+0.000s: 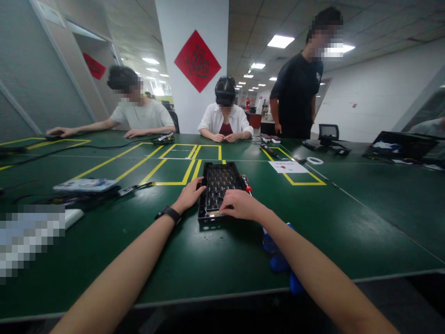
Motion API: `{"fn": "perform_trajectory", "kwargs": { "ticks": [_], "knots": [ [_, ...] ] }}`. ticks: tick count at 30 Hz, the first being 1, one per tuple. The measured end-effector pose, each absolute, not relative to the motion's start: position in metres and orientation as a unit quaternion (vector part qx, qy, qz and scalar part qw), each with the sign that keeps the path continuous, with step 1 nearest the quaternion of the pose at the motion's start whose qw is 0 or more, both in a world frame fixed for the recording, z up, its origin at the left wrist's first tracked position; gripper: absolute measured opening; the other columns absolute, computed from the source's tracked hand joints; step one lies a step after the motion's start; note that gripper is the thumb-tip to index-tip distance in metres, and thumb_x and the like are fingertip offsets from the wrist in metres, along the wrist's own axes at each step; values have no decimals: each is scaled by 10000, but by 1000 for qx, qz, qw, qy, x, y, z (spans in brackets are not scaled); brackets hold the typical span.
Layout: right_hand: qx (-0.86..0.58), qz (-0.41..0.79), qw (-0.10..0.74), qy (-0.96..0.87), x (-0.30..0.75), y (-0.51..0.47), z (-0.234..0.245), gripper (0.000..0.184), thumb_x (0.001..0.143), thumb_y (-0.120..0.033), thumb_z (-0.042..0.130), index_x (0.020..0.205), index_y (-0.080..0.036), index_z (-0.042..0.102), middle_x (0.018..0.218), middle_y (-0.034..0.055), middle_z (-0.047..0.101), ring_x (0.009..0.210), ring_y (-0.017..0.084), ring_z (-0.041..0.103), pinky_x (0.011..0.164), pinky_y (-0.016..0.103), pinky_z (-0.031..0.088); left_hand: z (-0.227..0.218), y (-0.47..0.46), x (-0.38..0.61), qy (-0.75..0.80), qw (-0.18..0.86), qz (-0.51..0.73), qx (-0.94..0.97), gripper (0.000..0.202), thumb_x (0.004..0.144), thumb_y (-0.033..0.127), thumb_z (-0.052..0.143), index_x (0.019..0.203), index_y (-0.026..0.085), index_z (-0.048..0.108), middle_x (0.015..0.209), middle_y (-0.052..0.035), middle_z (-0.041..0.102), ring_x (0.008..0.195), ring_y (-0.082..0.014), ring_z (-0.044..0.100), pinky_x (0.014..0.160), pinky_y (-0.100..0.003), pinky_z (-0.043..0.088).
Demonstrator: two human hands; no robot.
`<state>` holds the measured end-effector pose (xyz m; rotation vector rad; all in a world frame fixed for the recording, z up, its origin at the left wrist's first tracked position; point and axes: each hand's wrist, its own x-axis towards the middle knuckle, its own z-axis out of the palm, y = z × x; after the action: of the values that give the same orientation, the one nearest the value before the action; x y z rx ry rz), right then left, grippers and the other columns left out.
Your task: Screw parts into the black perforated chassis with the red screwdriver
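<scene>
In front of me on the green table lies a black rectangular tray whose inside is dotted with many small pale pegs or screws. My left hand, with a dark band on its wrist, holds the tray's left wall. Over the tray's near right corner, my right hand is closed in a pinch. Whatever its fingertips hold is too small or hidden to name. A pale strip shows at the tray's near end beside those fingertips. Against the tray's right side rests a screwdriver-like tool with red on it.
Blue bunched items lie partly under my right forearm. To the left are a phone-like slab and cables. A paper sheet and a white tape ring lie right. Two people sit across; another stands.
</scene>
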<state>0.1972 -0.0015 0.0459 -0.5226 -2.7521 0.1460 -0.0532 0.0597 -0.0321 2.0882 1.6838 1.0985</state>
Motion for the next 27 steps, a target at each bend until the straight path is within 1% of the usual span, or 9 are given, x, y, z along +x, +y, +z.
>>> {"fn": "perform_trajectory", "kwargs": {
  "ticks": [5,8,12,16,20,24,27],
  "knots": [
    [-192,71,163,-965,198,-1,46,147,828,-228,579,859,-155,702,824,55,668,859,154,537,752,258,405,-34,66,-54,573,122,384,713,494,830,417,464,1271,194,472,1203,-86,581,1079,-236,551,967,-420,409],
    [-204,94,169,-960,198,1,43,117,808,-211,601,855,-161,695,838,49,648,857,146,536,737,243,403,-35,71,-54,571,121,390,712,475,827,392,462,1257,191,479,1218,-84,569,1067,-228,554,969,-416,409],
    [-228,122,177,-950,199,2,40,103,794,-227,625,844,-166,691,880,51,620,814,124,542,720,232,404,-37,79,-54,567,107,393,716,467,820,343,452,1251,166,477,1255,-95,542,1094,-226,537,993,-413,391],
    [-220,154,187,-945,198,1,40,106,785,-202,633,870,-167,687,871,45,640,795,119,557,734,238,414,-38,82,-54,566,97,390,720,468,813,306,445,1253,145,470,1250,-107,545,1108,-231,531,997,-417,389],
    [-191,187,196,-943,196,6,37,127,783,-239,642,862,-160,704,832,47,679,832,142,574,779,262,429,-38,81,-54,563,90,387,724,463,819,293,432,1260,155,466,1255,-100,544,1130,-228,519,1013,-417,376],
    [-170,188,200,-946,196,12,32,155,780,-265,651,883,-173,722,850,44,705,872,158,577,840,293,421,-39,81,-55,569,91,388,719,466,818,296,429,1261,159,470,1267,-96,538,1137,-232,515,1017,-420,374],
    [-162,185,203,-948,197,12,31,160,790,-269,640,883,-175,729,852,48,708,882,159,579,838,291,425,-39,82,-55,571,98,393,714,470,810,293,434,1260,164,474,1270,-91,540,1130,-232,520,1009,-417,384]
  ]
}}
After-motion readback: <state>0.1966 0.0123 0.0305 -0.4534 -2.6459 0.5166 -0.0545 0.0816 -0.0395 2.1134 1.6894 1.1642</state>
